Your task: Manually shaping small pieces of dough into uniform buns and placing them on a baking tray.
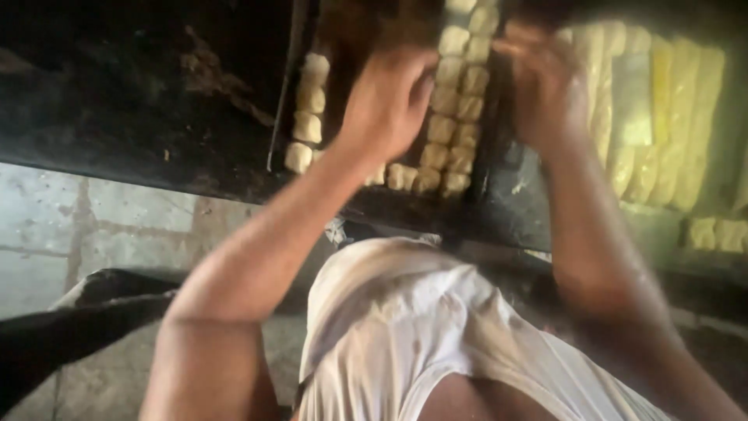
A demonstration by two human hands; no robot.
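A dark baking tray (282, 93) holds rows of small pale dough pieces (450, 105), with a short column of them (308, 109) along its left edge. My left hand (386, 101) reaches over the tray's middle, fingers curled down onto the dough; whether it grips a piece is hidden by blur. My right hand (541, 82) hovers at the tray's right side, fingers bent near the top of the dough rows. Its palm is turned away, so its contents are not visible.
Long yellowish dough strips (662, 117) lie side by side to the right of the tray, with a few cut pieces (713, 232) below them. The dark work surface (117, 101) spreads left. Below lie a concrete floor (86, 226) and my white shirt (413, 327).
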